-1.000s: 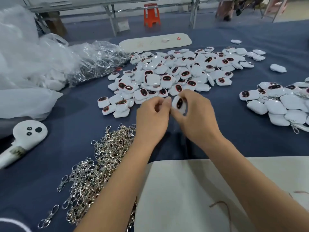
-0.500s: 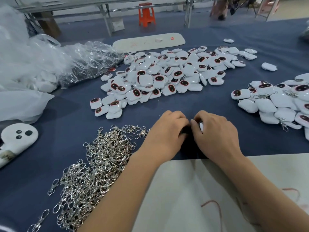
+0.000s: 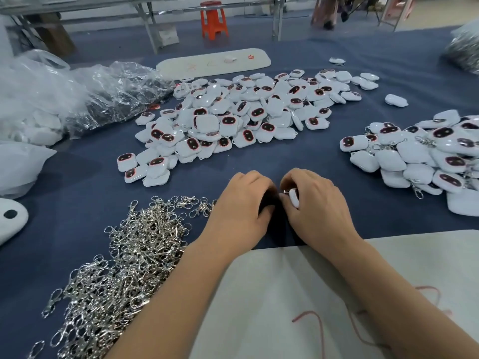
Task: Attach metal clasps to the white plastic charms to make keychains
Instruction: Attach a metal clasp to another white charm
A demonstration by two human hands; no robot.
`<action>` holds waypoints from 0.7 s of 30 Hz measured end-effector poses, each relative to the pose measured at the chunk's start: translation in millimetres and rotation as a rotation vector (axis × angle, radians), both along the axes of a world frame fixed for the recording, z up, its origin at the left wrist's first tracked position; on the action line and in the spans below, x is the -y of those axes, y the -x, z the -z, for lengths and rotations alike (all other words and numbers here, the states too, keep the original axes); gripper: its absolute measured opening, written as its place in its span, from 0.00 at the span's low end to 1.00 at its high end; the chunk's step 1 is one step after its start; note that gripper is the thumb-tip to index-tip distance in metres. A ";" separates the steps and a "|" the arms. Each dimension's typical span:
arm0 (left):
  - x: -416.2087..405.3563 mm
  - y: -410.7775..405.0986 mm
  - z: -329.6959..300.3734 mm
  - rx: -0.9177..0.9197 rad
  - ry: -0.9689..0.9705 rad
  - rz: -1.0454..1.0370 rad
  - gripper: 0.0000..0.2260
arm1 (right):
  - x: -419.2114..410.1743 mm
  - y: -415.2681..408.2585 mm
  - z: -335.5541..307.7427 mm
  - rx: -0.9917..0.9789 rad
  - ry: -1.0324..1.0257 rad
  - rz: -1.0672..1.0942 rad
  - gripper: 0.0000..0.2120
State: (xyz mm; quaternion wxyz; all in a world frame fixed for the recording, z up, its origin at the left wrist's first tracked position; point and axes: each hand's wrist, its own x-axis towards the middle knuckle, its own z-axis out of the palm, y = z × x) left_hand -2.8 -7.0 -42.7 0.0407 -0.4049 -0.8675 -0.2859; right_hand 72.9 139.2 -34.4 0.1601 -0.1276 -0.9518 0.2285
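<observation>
A clasp pile (image 3: pixel 121 275) lies at the left of the desk (image 3: pixel 77 193). The left hand (image 3: pixel 242 206) is curled, its grasp hidden. The right hand (image 3: pixel 315 203) has fingers curled round a white charm (image 3: pixel 294 197), just short of the loose charms (image 3: pixel 241 117). Finished keychains (image 3: pixel 420 154) lie right.

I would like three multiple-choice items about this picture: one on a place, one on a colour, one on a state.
1. Where is the pile of metal clasps?
A. near left
B. far right
C. on the stool

2. What colour is the stool?
A. green
B. orange
C. black

3. What does the right hand hold?
A. nothing
B. a bag
C. a white charm

Answers: 1 A, the clasps lie beside the left forearm; 2 B, it stands orange behind the table; 3 C, the fingers curl round the charm.
</observation>
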 end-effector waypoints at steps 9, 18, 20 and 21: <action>-0.1 -0.8 1.9 0.098 -0.073 -0.052 0.09 | -0.6 10.3 2.9 0.062 -0.049 0.076 0.08; -6.0 -5.5 -10.4 0.604 -0.573 -0.193 0.05 | -7.3 10.9 6.3 -0.269 0.592 -0.149 0.07; -7.4 -6.7 -9.1 0.626 -0.611 -0.232 0.06 | -8.9 11.0 6.1 -0.240 0.652 -0.178 0.08; -8.1 -7.6 -8.9 0.646 -0.616 -0.243 0.06 | -9.3 11.1 5.8 -0.239 0.677 -0.190 0.08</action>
